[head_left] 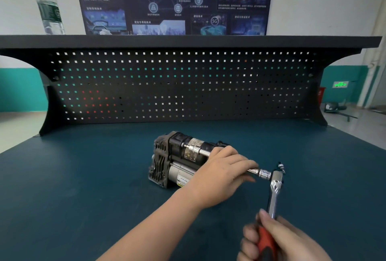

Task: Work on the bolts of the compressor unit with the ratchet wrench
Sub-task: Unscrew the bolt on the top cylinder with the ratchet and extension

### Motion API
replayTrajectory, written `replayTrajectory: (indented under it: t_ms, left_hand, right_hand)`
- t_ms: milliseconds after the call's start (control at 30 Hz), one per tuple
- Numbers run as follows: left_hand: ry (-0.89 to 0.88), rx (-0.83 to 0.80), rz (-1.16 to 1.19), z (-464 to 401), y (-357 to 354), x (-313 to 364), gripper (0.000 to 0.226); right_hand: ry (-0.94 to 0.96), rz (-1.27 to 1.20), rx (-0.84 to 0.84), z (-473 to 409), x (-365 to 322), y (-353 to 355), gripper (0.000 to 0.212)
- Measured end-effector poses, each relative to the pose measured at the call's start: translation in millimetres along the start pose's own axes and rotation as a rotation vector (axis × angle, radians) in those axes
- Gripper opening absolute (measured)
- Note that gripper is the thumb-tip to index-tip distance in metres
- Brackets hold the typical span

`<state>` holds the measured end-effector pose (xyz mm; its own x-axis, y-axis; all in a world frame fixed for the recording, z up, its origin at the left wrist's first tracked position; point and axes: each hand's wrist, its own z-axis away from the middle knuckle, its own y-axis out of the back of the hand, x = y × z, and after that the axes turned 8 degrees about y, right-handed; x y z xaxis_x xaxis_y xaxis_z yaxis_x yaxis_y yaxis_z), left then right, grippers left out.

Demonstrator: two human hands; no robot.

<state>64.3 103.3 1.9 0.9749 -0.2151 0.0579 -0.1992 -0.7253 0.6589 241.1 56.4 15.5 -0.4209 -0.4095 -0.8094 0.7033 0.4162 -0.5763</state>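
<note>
- I am seeing my right hand (279, 240) curling its fingers (249, 237) around the red and black grip of the ratchet wrench (274, 193), low at the near right edge of the view.
- The wrench's chrome shank is rising from between those fingers up to its head, which is sitting just beyond my left fingertips.
- A long chrome extension bar (200, 152) is running from the wrench head leftward and away, passing under my left hand (221, 172).
- My left hand is lying over the bar with its fingers bent down around it; how tightly they are closing I cannot tell, since the underside is hidden.
- The bar's socket end is coming out past my left knuckles and meeting the upper part of the compressor unit (177, 158).
- The compressor unit is lying on the blue-green bench mat (83, 177), just to the left of my left hand, with its finned dark end facing left.
- A small metal fitting (281, 166) is showing just behind the wrench head.
- Far beyond my fingers a black pegboard (177, 87) is standing across the bench, and a water bottle (49, 4) is standing on its shelf at the upper left.
</note>
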Motion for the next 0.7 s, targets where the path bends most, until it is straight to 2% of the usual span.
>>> replayTrajectory:
  t_ms: [133, 233, 333, 433, 567, 633, 700]
  left_hand:
    - [-0.069, -0.002, -0.032, 6.1, -2.6, -3.3, 0.013]
    - [-0.043, -0.002, 0.005, 2.3, 2.3, -2.6, 0.012]
    - [-0.019, -0.002, 0.035, -2.7, 5.9, -1.0, 0.011]
    - [-0.036, -0.005, 0.012, -0.9, 3.7, -2.2, 0.012]
    - [-0.081, 0.045, -0.048, 5.4, -1.8, -5.4, 0.018]
    - [-0.073, 0.102, -0.087, 9.4, -5.7, -6.0, 0.026]
    - [-0.094, 0.148, -0.111, 13.8, -9.1, -6.4, 0.023]
  right_hand:
    - [0.072, 0.101, -0.019, -5.2, 33.3, 2.7, 0.017]
    - [0.246, 0.253, 0.059, -14.9, 52.3, 4.6, 0.017]
    - [0.308, 0.370, 0.107, -24.2, 57.5, 6.4, 0.018]
    - [0.240, 0.357, 0.078, -21.4, 50.5, 12.0, 0.017]
    - [-0.009, 0.124, -0.039, -0.1, 21.1, 4.5, 0.017]
    - [-0.042, 0.034, -0.052, 5.5, 11.2, -1.2, 0.017]
    - [-0.042, 0.043, -0.074, 6.5, 13.6, -3.0, 0.018]
